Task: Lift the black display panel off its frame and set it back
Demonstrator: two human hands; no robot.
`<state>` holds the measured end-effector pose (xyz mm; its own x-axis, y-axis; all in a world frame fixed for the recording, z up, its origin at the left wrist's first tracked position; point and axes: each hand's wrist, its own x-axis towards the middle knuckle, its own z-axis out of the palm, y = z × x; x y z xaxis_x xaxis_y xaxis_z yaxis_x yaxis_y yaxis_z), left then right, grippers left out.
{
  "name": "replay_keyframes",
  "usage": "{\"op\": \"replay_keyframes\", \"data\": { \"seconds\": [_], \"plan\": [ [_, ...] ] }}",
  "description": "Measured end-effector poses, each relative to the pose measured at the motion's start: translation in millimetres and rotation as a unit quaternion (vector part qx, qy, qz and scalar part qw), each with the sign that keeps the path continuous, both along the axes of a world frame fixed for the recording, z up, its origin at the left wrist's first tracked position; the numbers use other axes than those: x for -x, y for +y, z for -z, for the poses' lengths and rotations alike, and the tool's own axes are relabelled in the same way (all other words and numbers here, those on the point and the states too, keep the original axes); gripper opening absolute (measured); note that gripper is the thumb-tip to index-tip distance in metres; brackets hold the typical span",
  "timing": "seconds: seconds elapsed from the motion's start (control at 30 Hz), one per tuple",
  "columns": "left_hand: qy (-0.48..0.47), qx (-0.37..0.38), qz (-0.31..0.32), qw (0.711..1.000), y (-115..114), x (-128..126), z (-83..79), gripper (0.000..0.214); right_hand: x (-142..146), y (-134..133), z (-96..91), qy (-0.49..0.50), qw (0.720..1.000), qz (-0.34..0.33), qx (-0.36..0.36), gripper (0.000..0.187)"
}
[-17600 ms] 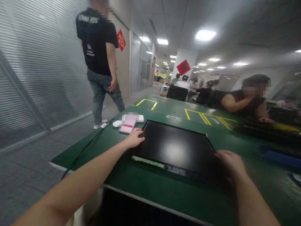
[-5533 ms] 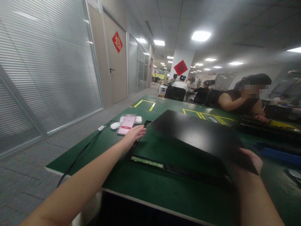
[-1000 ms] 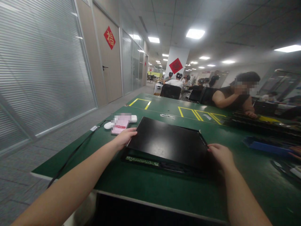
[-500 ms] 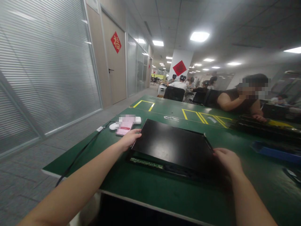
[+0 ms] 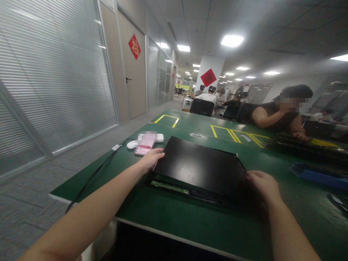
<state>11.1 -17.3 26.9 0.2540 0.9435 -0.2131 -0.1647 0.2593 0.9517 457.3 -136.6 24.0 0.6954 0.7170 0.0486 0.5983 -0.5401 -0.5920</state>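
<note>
A flat black display panel [image 5: 201, 166] lies tilted between my two hands, with a bright reflection on its glossy face. My left hand [image 5: 150, 159] grips the panel's left edge, thumb on top. Its right edge is in my right hand [image 5: 262, 183], whose fingertips are partly hidden beneath. Along the near side of the panel a green circuit board strip [image 5: 170, 187] shows, next to a dark strip. Whether these strips are joined to the panel I cannot tell.
On the green table [image 5: 190, 226], a phone [image 5: 145, 145] and white objects lie beyond my left hand. A black cable [image 5: 95, 174] runs off the left edge. At the right are a blue tray [image 5: 320, 175] and a dark stack. A person [image 5: 274, 116] sits across.
The view has shifted very slightly. Both hands keep their hold on the display panel, and it stays in nearly the same place.
</note>
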Motion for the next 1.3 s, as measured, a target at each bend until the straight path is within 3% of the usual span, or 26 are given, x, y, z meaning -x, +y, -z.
{"op": "replay_keyframes", "data": {
  "seconds": [0.63, 0.9, 1.3],
  "plan": [
    [0.046, -0.037, 0.000, 0.998, -5, -1, -4.8, 0.036, -2, 0, 2.8, -0.017, 1.000, -0.004, -0.005, 0.030],
    [0.006, -0.050, 0.031, 0.998, -12, -2, -8.2, 0.065, -5, 0, 6.1, -0.036, 0.999, -0.009, -0.012, 0.026],
    [-0.002, -0.100, 0.034, 0.994, -11, -2, -7.9, 0.062, -6, 0, 7.7, -0.012, 1.000, -0.009, -0.019, 0.026]
  ]
}}
